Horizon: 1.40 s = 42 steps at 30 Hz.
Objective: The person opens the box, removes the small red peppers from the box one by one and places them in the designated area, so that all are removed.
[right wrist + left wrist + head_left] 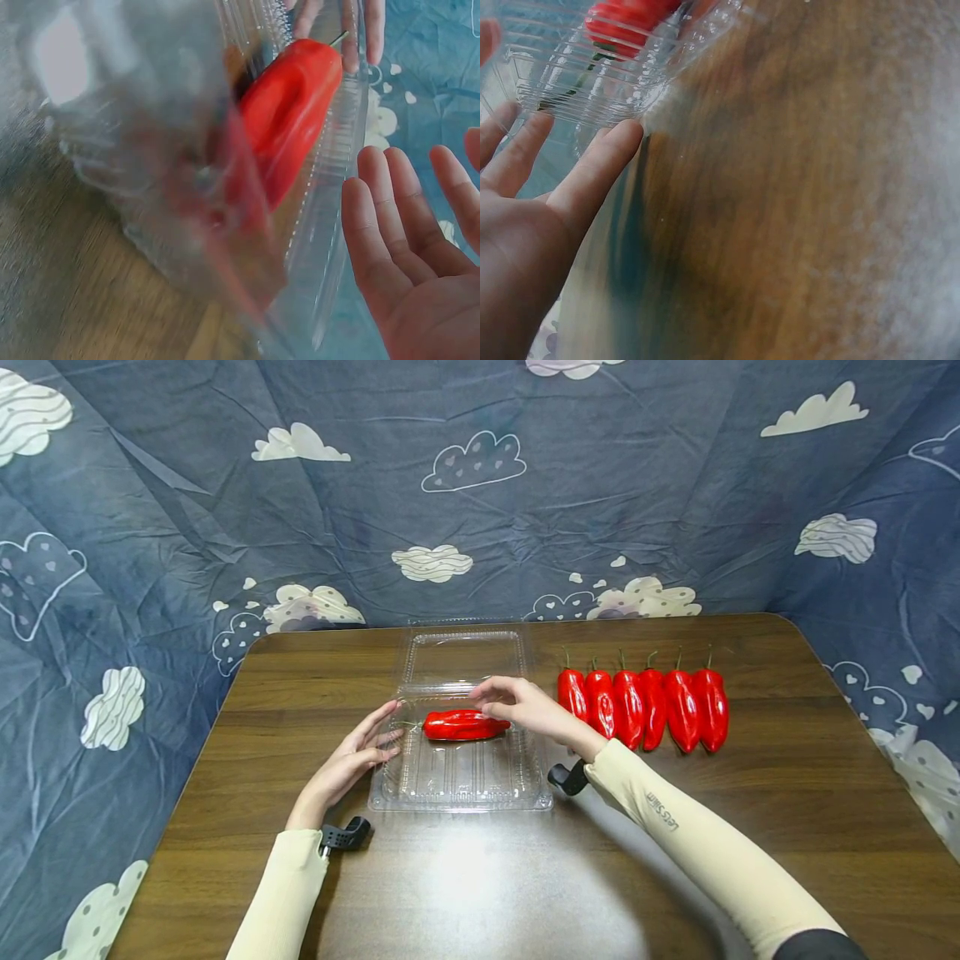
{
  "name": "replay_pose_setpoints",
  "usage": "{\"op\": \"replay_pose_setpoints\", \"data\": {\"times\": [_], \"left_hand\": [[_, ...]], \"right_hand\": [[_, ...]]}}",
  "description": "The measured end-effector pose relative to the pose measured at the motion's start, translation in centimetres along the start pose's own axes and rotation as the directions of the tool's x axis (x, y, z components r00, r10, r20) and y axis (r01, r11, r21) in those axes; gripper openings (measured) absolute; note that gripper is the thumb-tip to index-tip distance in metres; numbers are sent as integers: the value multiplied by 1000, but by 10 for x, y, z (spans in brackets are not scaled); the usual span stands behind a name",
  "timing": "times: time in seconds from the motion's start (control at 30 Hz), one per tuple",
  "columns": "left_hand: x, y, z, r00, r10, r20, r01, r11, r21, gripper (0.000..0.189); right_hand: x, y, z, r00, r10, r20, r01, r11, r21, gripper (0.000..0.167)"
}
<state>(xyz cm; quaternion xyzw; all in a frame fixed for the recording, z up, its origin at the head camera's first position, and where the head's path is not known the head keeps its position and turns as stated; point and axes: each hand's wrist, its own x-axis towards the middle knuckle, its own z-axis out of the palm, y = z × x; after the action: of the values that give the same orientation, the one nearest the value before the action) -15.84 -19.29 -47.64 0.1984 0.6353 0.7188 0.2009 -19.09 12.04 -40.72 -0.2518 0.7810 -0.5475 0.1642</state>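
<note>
A red pepper (461,725) lies sideways in the back part of a clear plastic clamshell box (465,781), its green stem to the left. The box's lid (465,657) is folded back. My left hand (348,764) rests its extended fingers against the box's left wall; the left wrist view shows the fingertips (634,135) at the ridged side. Over the pepper's right end hovers my right hand (528,706). In the right wrist view its fingers (364,217) are loosely extended beside the box, apart from the pepper (292,105), with nothing in them.
Several red peppers (630,702) stand in a row to the right of the box, stems pointing back. The wooden table (465,877) ends at a cloud-patterned cloth (480,518) behind. My right forearm crosses the table in front of the row.
</note>
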Motion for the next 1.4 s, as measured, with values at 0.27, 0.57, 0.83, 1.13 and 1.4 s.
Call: {"op": "replay_pose_setpoints", "data": {"times": [0.27,0.57,0.83,1.13,1.4], "left_hand": [[0,-1,1,1000,15,6,-15,1000,-12,74],[0,-1,-1,1000,20,9,-20,1000,-16,74],[0,-2,-1,1000,14,9,-14,1000,-16,74],[0,-1,1,1000,16,9,-16,1000,-21,75],[0,-2,0,1000,22,10,-22,1000,-15,74]], "right_hand": [[11,-3,5,1000,9,29,-6,997,-82,31],[22,-4,10,996,39,76,-23,979,-202,33],[28,-1,18,992,88,89,-63,967,-247,34],[26,-3,21,987,105,126,-65,956,-285,32],[21,-4,20,979,151,138,-102,946,-306,32]]}}
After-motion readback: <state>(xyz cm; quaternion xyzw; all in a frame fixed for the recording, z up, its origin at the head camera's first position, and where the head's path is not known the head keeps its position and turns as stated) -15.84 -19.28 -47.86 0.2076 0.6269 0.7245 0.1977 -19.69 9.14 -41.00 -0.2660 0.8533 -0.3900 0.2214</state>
